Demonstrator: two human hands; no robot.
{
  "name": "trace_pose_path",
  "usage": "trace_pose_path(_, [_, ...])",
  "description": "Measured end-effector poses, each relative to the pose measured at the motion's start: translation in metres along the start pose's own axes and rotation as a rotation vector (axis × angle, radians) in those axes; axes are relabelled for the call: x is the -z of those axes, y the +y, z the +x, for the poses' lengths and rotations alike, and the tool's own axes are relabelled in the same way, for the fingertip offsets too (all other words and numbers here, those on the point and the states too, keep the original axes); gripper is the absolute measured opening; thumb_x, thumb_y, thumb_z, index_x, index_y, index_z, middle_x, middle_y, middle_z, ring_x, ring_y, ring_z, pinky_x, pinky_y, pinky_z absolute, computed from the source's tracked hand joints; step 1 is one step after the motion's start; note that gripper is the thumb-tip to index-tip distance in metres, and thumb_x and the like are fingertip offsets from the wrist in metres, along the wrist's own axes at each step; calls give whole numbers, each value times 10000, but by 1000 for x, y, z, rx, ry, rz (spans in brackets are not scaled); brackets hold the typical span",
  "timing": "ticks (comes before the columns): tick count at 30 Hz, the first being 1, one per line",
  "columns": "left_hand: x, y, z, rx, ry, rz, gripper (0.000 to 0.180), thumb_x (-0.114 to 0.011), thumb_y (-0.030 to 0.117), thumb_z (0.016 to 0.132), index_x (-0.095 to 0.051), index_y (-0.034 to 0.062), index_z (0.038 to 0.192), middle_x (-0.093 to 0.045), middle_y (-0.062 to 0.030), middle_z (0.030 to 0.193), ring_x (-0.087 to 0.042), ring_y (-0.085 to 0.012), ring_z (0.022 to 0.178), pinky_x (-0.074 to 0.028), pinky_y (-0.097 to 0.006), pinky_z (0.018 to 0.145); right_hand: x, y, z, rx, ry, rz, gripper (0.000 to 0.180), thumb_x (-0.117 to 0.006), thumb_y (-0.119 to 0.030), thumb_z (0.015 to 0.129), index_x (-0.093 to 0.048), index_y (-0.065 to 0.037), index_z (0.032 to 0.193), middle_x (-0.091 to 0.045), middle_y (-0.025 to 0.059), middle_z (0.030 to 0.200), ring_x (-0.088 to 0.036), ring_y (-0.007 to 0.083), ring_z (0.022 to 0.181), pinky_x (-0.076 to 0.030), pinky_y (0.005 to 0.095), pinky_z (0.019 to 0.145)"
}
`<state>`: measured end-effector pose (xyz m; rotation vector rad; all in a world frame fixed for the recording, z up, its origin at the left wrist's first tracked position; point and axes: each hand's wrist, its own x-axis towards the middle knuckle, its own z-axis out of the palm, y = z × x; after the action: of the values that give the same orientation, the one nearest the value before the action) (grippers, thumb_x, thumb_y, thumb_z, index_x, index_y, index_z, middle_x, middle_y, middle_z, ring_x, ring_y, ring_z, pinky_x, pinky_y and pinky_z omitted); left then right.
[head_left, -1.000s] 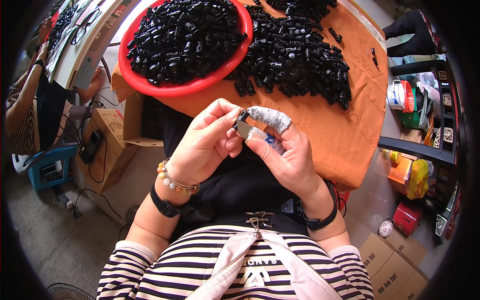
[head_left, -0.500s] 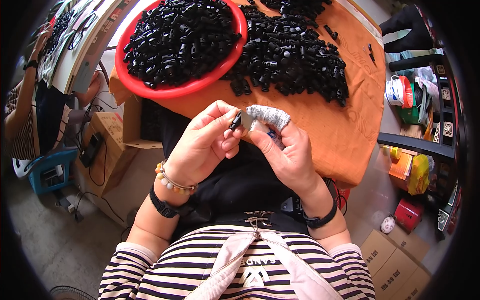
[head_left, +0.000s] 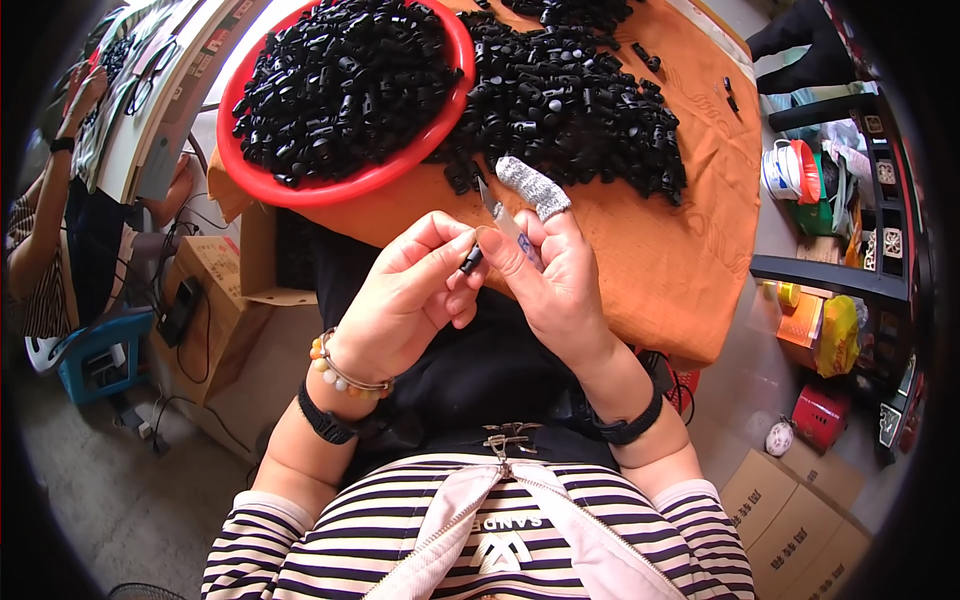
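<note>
1. In the head view, the left hand (head_left: 408, 285) pinches a small black plastic part, short and tube-like (head_left: 470, 261), between thumb and forefinger; its other fingers are curled below. This part is in front of the person, close to the near edge of the table with orange cloth (head_left: 640, 270).
2. The right hand (head_left: 552, 290) is closed around a knife with a flat metal blade and a whitish handle with blue marks (head_left: 509, 222). The blade points away from the person, apart from the part. The forefinger, in a grey knitted finger cover (head_left: 532, 186), is stretched out. The right thumb tip meets the left fingertips or the part; I cannot tell which.
3. The fingers hide some of the part and of the handle.
4. At the table's left edge is a round red plastic basin (head_left: 330, 193), heaped with black plastic pieces (head_left: 345, 90).
5. To its right, a loose pile of similar black pieces (head_left: 570, 110) spreads beyond the blade. Two thin black pieces (head_left: 733, 103) lie near the right edge.
</note>
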<state>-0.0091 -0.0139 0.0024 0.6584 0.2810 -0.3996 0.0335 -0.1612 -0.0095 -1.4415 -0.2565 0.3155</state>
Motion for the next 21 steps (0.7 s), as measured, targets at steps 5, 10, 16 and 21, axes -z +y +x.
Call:
trace_pose_path(5, [2, -1, 0, -2, -31, 1, 99, -509, 175, 939, -500, 80, 966, -538, -15, 782, -459, -58, 577, -421, -219, 537, -5, -2, -3, -15, -1, 58, 545, -655, -199, 857, -407, 36, 1282, -466, -45, 670, -401, 10, 575, -354, 175, 511])
trace_pose_path(10, [3, 3, -2, -8, -7, 19, 91, -490, 172, 946, -494, 80, 944, -539, -20, 782, -442, -57, 562, -415, -217, 528, 4, 0, 1, 8, 52, -84, 504, -650, -198, 862, -441, 36, 1257, -454, -46, 685, -375, 11, 581, -342, 175, 505])
trace_pose_path(16, [7, 4, 1, 5, -40, -80, 103, -499, 175, 939, -496, 73, 952, -549, -29, 782, -455, -65, 564, -423, -225, 527, 12, -2, -1, 27, 65, -40, 486, -629, -193, 880, -431, 20, 1270, -472, -58, 723, -355, 3, 604, -313, 163, 513])
trace_pose_path(21, [9, 4, 1, 0, -27, -136, 108, -506, 171, 933, -499, 71, 972, -552, -30, 783, -477, -64, 578, -432, -225, 537, 11, -17, -10, -35, -55, -87, 418, -624, -164, 878, -484, -5, 1239, -538, -26, 772, -422, 14, 647, -373, 165, 567])
